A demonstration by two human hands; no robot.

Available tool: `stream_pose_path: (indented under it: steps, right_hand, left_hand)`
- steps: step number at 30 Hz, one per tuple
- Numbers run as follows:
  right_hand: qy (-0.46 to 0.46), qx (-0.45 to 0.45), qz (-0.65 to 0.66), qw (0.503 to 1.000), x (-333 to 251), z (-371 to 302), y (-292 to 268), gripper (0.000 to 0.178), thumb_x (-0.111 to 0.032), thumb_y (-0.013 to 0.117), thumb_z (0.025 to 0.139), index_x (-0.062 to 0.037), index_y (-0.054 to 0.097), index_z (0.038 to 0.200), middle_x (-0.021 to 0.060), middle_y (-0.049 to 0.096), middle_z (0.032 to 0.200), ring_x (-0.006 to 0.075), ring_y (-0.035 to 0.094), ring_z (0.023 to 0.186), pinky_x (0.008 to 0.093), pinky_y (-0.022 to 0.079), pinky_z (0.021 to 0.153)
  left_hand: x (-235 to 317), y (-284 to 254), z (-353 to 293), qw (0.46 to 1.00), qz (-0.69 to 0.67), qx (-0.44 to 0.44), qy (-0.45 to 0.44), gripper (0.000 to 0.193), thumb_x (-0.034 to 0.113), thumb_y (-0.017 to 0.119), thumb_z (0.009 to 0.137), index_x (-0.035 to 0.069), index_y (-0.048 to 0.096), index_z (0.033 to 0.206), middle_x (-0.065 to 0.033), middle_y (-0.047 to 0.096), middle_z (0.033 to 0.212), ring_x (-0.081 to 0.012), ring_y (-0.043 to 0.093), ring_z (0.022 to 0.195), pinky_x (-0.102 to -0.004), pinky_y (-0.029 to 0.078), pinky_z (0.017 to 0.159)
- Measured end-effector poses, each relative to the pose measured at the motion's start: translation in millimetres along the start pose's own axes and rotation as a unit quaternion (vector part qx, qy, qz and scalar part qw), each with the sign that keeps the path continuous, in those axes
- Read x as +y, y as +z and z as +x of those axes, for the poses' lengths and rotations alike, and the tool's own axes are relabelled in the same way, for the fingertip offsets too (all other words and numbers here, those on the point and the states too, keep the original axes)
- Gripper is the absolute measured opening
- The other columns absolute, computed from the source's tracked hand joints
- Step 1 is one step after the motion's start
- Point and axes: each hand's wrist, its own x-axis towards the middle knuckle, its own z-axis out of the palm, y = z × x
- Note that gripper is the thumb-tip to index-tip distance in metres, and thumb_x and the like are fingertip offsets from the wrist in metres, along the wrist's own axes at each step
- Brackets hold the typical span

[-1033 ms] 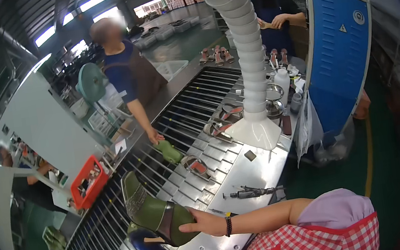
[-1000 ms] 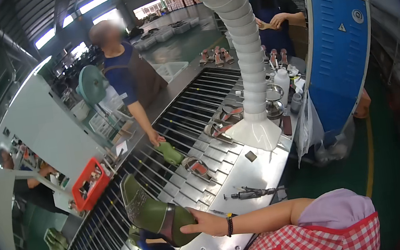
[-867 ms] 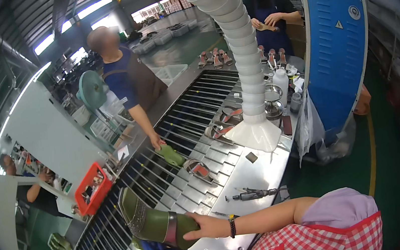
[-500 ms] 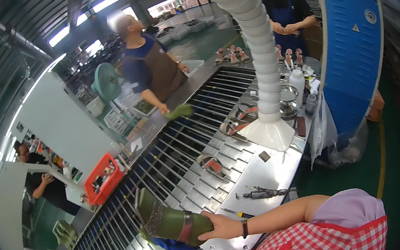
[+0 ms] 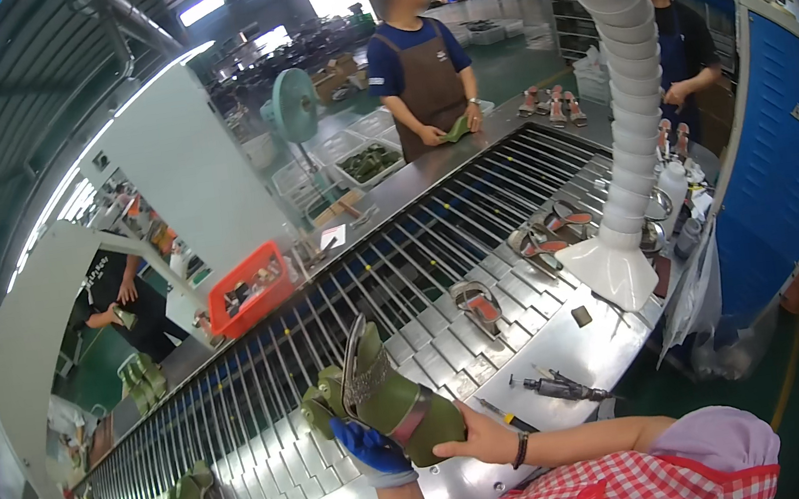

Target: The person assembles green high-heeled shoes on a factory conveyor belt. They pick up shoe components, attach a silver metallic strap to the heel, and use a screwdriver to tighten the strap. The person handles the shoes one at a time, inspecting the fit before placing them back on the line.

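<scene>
A green shoe last (image 5: pixel 389 402) is held tilted over the near edge of the metal conveyor, with a sparkly band and a dark strap of a sandal upper around it. My right hand (image 5: pixel 490 434), bare, grips its wide end with the thumb on top. My left hand (image 5: pixel 372 447), in a blue glove, is closed around its underside, partly hidden by it. Behind the toe end, above the glove, shows another green piece (image 5: pixel 319 403), apparently a second last; how it is held is unclear. A yellow-and-black-handled tool (image 5: pixel 511 419) lies beyond my right hand.
Sandals (image 5: pixel 478 307) sit along the slatted conveyor (image 5: pixel 399 325). A handheld rotary tool (image 5: pixel 561 387) lies at right, near a white extraction duct (image 5: pixel 610 274). More green lasts (image 5: pixel 192 491) rest at left. Across stand an orange-red basket (image 5: pixel 249 294) and an aproned person (image 5: pixel 422 75) holding a green piece.
My view has swung left. The last is tipped more upright, and the second green piece now shows behind it. Across the conveyor, the aproned person has drawn a green piece back into both hands.
</scene>
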Motion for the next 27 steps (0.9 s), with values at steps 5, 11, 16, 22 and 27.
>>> stream_pose_path:
  steps: [5, 11, 16, 22, 27]
  right_hand:
    - [0.014, -0.047, -0.087, 0.995, -16.4, 4.8, -12.9, 0.066, -0.035, 0.076, 0.079, 0.0018, 0.041, 0.120, 0.0171, 0.061, 0.106, 0.0210, 0.061, 0.099, 0.0325, 0.048, 0.085]
    - [-0.047, -0.083, -0.068, 0.993, -10.2, 10.8, -15.4, 0.071, -0.033, 0.077, 0.077, -0.0006, 0.038, 0.128, 0.0167, 0.058, 0.113, 0.0211, 0.057, 0.106, 0.0338, 0.046, 0.090]
    - [-0.021, -0.161, -0.028, 0.986, 1.3, 14.6, -16.2, 0.079, -0.029, 0.079, 0.073, -0.0013, 0.036, 0.134, 0.0132, 0.056, 0.119, 0.0201, 0.053, 0.111, 0.0342, 0.043, 0.095]
    - [0.071, -0.195, 0.066, 0.976, -3.6, 7.7, -6.0, 0.080, -0.016, 0.074, 0.072, -0.0020, 0.034, 0.139, 0.0081, 0.055, 0.121, 0.0150, 0.052, 0.109, 0.0311, 0.044, 0.093]
    - [0.068, -0.160, 0.085, 0.981, -8.7, 5.1, 7.3, 0.077, -0.009, 0.067, 0.072, -0.0020, 0.032, 0.140, 0.0073, 0.055, 0.119, 0.0126, 0.052, 0.105, 0.0294, 0.045, 0.090]
  left_hand:
    - [3.4, -4.3, 0.4, 0.999, -0.008, 0.039, -0.015, 0.038, 0.036, 0.043, 0.100, 0.008, 0.056, 0.122, -0.0069, 0.061, 0.120, -0.0193, 0.059, 0.105, -0.0339, 0.048, 0.090]
    - [9.8, 17.5, -3.3, 0.998, -0.055, -0.019, -0.020, 0.037, 0.032, 0.041, 0.099, 0.007, 0.054, 0.123, -0.0084, 0.059, 0.124, -0.0218, 0.056, 0.113, -0.0379, 0.043, 0.099]
    - [11.1, 30.3, -8.7, 0.994, 0.045, -0.090, 0.038, 0.038, 0.025, 0.036, 0.102, 0.004, 0.048, 0.132, -0.0096, 0.057, 0.126, -0.0217, 0.056, 0.113, -0.0376, 0.047, 0.096]
    - [4.2, 11.7, -5.1, 0.997, 0.046, -0.044, 0.053, 0.039, 0.025, 0.037, 0.102, 0.004, 0.046, 0.133, -0.0099, 0.056, 0.127, -0.0221, 0.056, 0.112, -0.0378, 0.046, 0.098]
    - [10.3, 2.2, -2.7, 0.998, -0.025, -0.064, 0.006, 0.040, 0.027, 0.039, 0.101, 0.005, 0.046, 0.133, -0.0104, 0.054, 0.130, -0.0244, 0.054, 0.116, -0.0382, 0.044, 0.101]
